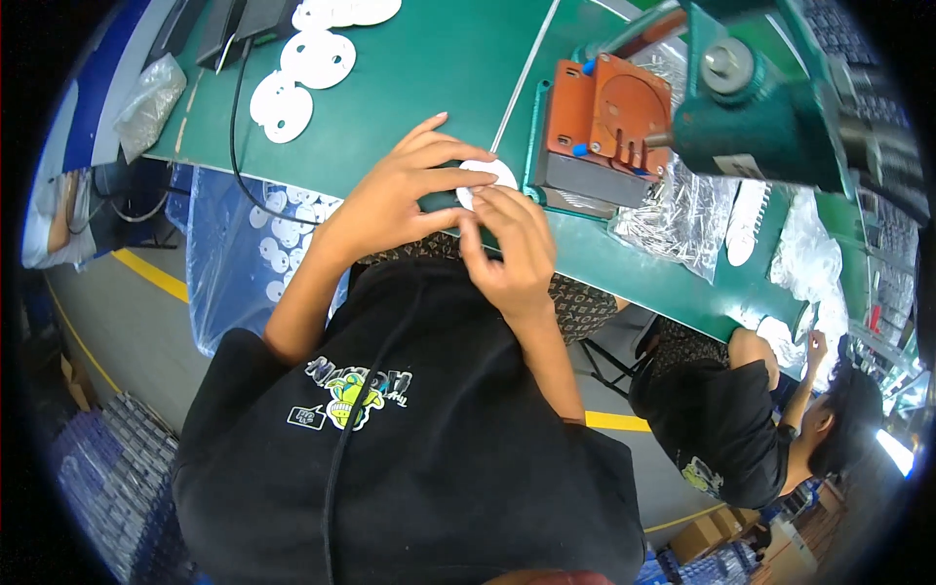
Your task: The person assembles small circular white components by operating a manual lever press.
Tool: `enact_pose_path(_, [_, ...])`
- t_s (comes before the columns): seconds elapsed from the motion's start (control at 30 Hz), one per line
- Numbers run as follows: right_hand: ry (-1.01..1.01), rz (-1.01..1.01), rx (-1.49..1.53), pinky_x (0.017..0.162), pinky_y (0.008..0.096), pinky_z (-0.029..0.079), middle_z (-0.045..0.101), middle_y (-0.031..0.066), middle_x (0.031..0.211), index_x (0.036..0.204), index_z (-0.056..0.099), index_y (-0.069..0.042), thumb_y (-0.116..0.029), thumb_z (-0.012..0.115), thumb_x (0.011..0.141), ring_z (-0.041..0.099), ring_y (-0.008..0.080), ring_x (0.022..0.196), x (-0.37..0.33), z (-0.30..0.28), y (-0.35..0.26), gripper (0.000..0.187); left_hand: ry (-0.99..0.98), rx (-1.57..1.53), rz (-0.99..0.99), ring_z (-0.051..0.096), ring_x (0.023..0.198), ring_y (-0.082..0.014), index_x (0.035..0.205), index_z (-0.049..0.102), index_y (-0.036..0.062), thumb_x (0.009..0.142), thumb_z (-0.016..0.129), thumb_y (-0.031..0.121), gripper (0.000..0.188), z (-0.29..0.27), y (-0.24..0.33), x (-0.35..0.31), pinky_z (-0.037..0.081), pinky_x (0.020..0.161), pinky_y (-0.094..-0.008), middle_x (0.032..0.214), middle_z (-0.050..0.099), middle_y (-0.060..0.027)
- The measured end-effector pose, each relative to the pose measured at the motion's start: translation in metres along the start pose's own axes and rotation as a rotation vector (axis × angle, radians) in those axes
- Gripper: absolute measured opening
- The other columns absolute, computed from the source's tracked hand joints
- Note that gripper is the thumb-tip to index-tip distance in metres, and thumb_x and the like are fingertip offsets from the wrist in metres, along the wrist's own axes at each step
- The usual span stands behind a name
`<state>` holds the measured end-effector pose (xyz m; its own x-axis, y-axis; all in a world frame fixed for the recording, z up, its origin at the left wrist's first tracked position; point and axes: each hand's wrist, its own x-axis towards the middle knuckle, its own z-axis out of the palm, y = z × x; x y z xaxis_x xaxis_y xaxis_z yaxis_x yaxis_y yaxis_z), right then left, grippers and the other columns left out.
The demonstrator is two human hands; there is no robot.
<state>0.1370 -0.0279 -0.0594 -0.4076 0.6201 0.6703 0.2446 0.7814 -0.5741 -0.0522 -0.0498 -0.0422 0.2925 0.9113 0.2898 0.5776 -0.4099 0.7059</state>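
A round white disc (499,170) is held between my two hands at the near edge of the green table. My left hand (390,195) pinches its left side, with the thumb below and one finger pointing outward. From the right, my right hand (515,244) has its fingertips closed on the disc's lower edge and hides part of it. Just right of the disc stands an orange fixture plate (629,109) on a dark block, under the head of a green press (760,136).
White discs (319,60) lie overlapping at the back left. A blue-lined bin (219,263) beside me holds several more. A clear bag of metal pins (673,219) and a row of white discs (743,229) lie right of the fixture. A co-worker (721,419) sits farther right.
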Motion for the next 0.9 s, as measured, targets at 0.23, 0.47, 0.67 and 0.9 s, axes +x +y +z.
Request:
enact_pose_path(0.23, [0.156, 0.038, -0.203, 0.081, 0.0400, 0.054, 0.068, 0.0124, 0.104, 0.100, 0.069, -0.001, -0.004, 0.079, 0.073, 0.066, 0.0328, 0.094, -0.011, -0.047, 0.011, 0.030, 0.274, 0.004, 0.079, 0.061, 0.107, -0.0296, 0.100, 0.079, 0.0122, 0.067, 0.084, 0.019, 0.034, -0.011, 0.026, 0.018, 0.049, 0.098, -0.0452, 0.112, 0.070, -0.0075])
enact_pose_path(0.47, [0.004, 0.143, -0.339, 0.068, 0.0401, 0.042, 0.053, 0.0086, 0.078, 0.078, 0.060, -0.006, -0.015, 0.080, 0.075, 0.053, 0.0282, 0.075, -0.006, -0.051, 0.024, 0.022, 0.378, 0.197, 0.331, 0.060, 0.106, -0.0309, 0.103, 0.077, 0.0128, 0.062, 0.087, 0.018, 0.043, 0.009, 0.051, 0.079, 0.051, 0.088, -0.0427, 0.113, 0.069, -0.0075])
enact_pose_path(0.67, [0.022, 0.184, -0.327, 0.072, 0.0394, 0.043, 0.053, 0.0090, 0.082, 0.082, 0.060, -0.006, -0.016, 0.077, 0.078, 0.053, 0.0276, 0.080, -0.013, -0.047, 0.021, 0.021, 0.440, 0.298, 0.198, 0.055, 0.114, -0.0344, 0.099, 0.076, 0.0078, 0.068, 0.085, 0.017, 0.033, 0.039, 0.054, 0.100, 0.045, 0.098, -0.0477, 0.108, 0.067, -0.0110])
enact_pose_path(0.9, [0.019, 0.197, -0.375, 0.071, 0.0384, 0.042, 0.051, 0.0091, 0.078, 0.079, 0.057, -0.007, -0.015, 0.074, 0.079, 0.052, 0.0267, 0.079, -0.008, -0.032, 0.019, 0.019, 0.454, 0.353, 0.174, 0.050, 0.120, -0.0404, 0.100, 0.070, 0.0020, 0.075, 0.083, 0.019, 0.033, 0.039, 0.045, 0.111, 0.038, 0.104, -0.0530, 0.110, 0.063, -0.0148])
